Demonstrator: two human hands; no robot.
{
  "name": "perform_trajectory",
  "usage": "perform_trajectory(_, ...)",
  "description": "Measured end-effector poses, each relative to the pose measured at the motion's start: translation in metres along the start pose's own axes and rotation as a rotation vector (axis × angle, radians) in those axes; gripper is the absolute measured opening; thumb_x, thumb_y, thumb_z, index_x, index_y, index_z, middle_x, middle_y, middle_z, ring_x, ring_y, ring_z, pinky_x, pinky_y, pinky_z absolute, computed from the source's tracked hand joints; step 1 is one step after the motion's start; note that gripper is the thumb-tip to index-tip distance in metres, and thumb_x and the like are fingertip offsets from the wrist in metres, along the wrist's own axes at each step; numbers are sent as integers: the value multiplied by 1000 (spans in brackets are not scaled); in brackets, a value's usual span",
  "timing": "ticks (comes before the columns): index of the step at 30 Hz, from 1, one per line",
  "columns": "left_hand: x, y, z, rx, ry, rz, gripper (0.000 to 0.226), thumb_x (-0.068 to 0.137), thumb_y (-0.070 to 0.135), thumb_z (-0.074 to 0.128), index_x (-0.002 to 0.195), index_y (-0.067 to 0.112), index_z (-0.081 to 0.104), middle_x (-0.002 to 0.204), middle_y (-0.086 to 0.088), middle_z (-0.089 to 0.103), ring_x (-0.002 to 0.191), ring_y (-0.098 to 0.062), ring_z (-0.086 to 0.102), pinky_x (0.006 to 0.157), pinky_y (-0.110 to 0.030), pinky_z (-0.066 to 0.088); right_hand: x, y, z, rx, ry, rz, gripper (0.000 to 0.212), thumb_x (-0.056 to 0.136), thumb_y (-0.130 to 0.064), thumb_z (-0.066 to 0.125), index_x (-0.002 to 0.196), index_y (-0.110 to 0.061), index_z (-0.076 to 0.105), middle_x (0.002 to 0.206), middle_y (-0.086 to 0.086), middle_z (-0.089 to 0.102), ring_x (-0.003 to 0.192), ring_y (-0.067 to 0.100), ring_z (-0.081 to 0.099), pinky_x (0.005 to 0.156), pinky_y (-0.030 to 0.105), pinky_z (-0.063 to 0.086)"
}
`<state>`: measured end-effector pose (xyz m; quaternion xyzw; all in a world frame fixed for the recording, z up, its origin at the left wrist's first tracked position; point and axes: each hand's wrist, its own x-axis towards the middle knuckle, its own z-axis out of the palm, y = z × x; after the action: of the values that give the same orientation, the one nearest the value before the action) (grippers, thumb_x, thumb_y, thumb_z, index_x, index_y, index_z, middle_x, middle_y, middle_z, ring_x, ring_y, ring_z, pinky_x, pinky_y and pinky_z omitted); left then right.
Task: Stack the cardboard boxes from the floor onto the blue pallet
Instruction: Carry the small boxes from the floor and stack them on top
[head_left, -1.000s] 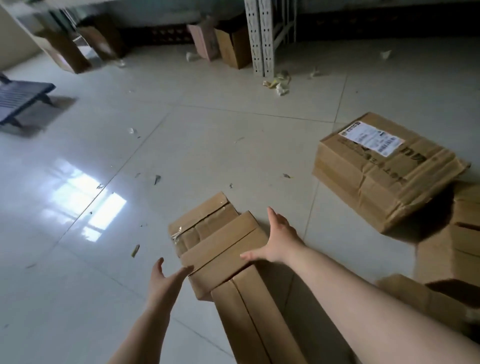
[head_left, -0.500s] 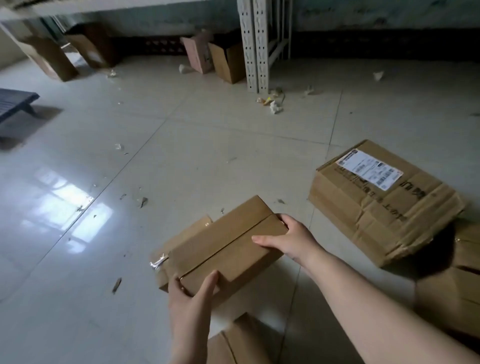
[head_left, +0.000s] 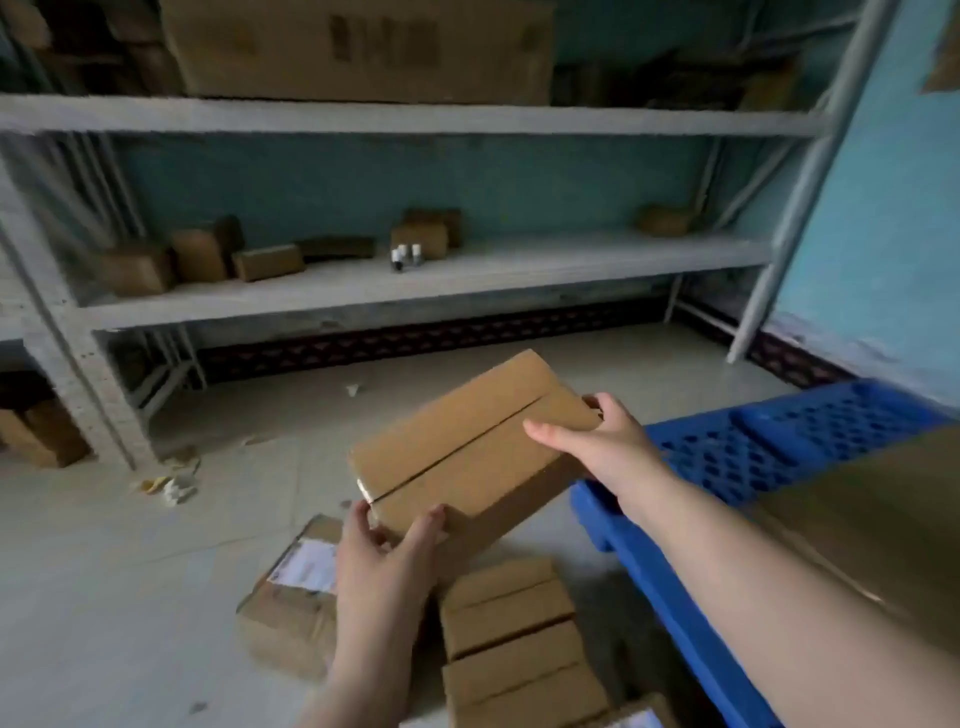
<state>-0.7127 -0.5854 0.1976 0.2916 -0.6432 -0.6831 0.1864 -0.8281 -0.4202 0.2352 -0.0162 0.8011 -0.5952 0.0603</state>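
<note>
shelf boxes (head_left: 267, 261): blurred | blue pallet (head_left: 727, 452): cut off right

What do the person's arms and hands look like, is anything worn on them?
Both forearms are bare as far as the picture shows, with no sleeves. The left hand and the right hand have no gloves; no ring, watch or bracelet is visible.

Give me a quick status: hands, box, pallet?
Both hands, left and right, grip one box, airborne. Blue pallet at right, partly loaded. Path looks clear.
</note>
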Motion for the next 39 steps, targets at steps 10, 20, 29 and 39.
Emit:
perform_trajectory(10, -151, 13, 258, 132, -521, 69, 39, 81, 35, 64, 114, 20, 48, 101, 3, 57, 79, -4, 52, 57, -23, 42, -50, 47, -314, 77, 464, 33, 89, 56, -49, 81, 131, -21, 41, 133, 1, 50, 118, 27, 50, 97, 51, 44)
perform_trajectory(20, -262, 16, 441, 249, -743, -4, 49, 83, 36, 60, 128, 26, 45, 87, 17, 52, 87, -12, 52, 94, -42, 48, -51, 101, -525, 48, 648, 105, 71, 62, -36, 82, 120, -24, 42, 104, -7, 49, 95, 17, 52, 76, 32, 46)
perform_trajectory(29, -254, -25, 564, 392, -872, 38, 15, 84, 34, 59, 92, 32, 47, 79, 15, 51, 72, -3, 47, 86, -40, 52, 2, 159, -615, -68, 739, 181, 80, 63, -30, 81, 130, -21, 39, 122, 0, 47, 109, 23, 51, 94, 46, 47)
perform_trajectory(39, -215, -78, 595, 513, -1028, 177, 55, 87, 36, 55, 138, 26, 39, 117, 8, 59, 94, -11, 52, 78, -23, 42, 64, 230, -565, -114, 714, 299, 104, 65, -53, 73, 146, -32, 11, 156, 4, 17, 138, 33, 26, 107, 53, 32)
